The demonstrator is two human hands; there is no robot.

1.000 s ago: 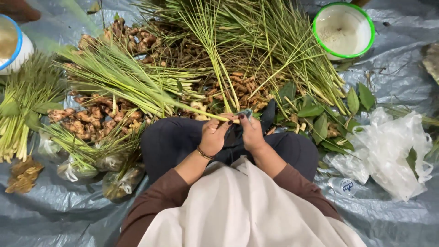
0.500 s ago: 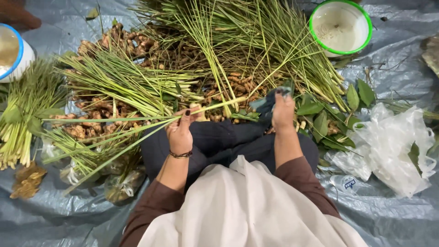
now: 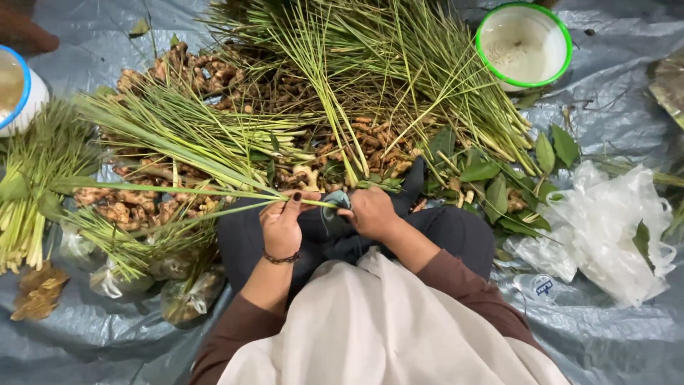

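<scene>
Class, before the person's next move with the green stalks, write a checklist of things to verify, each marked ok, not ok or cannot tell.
1. Left hand grips the long green stalks: ok.
2. Right hand meets the stalk ends at the lap: ok.
3. What the right hand holds there, a small dark thing: cannot tell.
4. Stalks run level to the person's left, over the ginger roots: ok.
5. Green-rimmed bowl stands apart from both hands: ok.

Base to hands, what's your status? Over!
Left hand pinching long green lemongrass stalks. Right hand on their cut ends, beside a small grey-blue thing, unclear. Nothing blocking.
</scene>
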